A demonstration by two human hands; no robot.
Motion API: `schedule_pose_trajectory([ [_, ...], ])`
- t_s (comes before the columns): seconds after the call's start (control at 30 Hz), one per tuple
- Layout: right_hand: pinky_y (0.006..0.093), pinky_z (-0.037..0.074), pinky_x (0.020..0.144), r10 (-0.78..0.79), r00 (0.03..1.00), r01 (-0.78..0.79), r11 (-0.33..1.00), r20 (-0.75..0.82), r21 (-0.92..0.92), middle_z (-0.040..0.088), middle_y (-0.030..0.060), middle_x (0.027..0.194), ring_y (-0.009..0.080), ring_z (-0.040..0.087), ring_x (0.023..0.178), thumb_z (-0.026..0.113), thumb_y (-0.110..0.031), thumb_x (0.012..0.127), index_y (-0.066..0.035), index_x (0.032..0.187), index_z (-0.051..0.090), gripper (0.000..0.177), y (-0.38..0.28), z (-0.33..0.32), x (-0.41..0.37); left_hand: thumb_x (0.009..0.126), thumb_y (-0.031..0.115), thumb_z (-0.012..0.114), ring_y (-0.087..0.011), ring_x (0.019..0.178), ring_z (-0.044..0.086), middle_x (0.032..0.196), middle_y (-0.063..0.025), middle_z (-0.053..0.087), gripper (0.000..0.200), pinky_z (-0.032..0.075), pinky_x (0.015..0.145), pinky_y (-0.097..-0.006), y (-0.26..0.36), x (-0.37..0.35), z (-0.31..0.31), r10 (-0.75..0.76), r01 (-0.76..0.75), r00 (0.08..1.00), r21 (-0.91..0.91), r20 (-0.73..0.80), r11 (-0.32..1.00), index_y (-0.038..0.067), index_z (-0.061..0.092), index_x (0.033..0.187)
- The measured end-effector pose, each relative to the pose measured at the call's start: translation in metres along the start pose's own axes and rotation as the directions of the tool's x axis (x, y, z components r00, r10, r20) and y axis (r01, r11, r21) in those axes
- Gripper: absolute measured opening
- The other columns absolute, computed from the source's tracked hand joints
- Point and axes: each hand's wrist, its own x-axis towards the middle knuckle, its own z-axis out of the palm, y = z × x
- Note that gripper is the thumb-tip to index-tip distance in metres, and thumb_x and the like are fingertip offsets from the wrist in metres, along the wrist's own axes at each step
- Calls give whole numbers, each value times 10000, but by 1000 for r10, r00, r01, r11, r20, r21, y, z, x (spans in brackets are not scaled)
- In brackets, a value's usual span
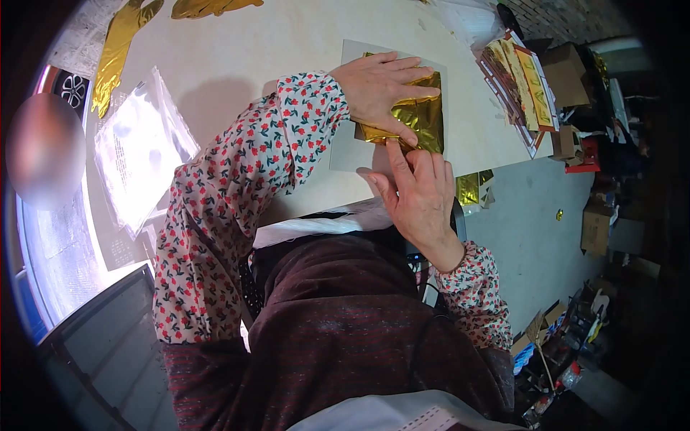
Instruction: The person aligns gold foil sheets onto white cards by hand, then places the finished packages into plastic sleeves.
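Note:
A sheet of shiny gold foil (pixel 427 118), wrinkled and roughly square, lies over a flat grey board (pixel 353 56) on the table (pixel 302 36). My left hand (pixel 381 93) rests flat on the foil with its fingers spread. At the foil's near edge is my right hand (pixel 422 194), its index fingertip touching that edge and its thumb held apart, lower down. The other right fingers are bent near the foil's near right corner. Floral sleeves cover both forearms.
Clear plastic bags (pixel 144 147) lie at the left. More gold foil (pixel 122 50) sits at the far left edge. A stack of red and gold printed pieces (pixel 521 86) stands on the right. Cardboard boxes (pixel 596 226) line the floor beyond. A person's blurred head is at far left.

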Motion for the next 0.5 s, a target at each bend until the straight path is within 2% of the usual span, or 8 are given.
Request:
schedule_pose_trajectory([
  [0.17,361,398,670,-38,999,38,999,-21,18,500,55,834,230,497,782,751,-225,801,-37,1152,675,405,6,5,5,821,734,554,-305,1497,190,1625,-72,223,890,151,1221,-502,0,-1,-1,-4,4,1000,9,15,1000,244,336,1531],
  [0.37,363,425,689,5,1000,-3,996,-21,94,531,67,868,247,527,801,743,-91,800,-44,1132,687,340,4,4,12,853,658,576,-306,1498,186,1623,-74,223,821,149,1224,-504,-2,-2,1,5,-5,1000,3,13,1000,249,344,1526],
  [0.5,370,428,700,-17,1000,17,995,2,94,534,69,885,251,530,822,746,-114,799,-46,1140,679,354,6,5,12,847,652,591,-305,1498,185,1623,-77,224,820,155,1223,-505,-4,-1,2,13,-13,1000,5,13,1000,253,351,1523],
])
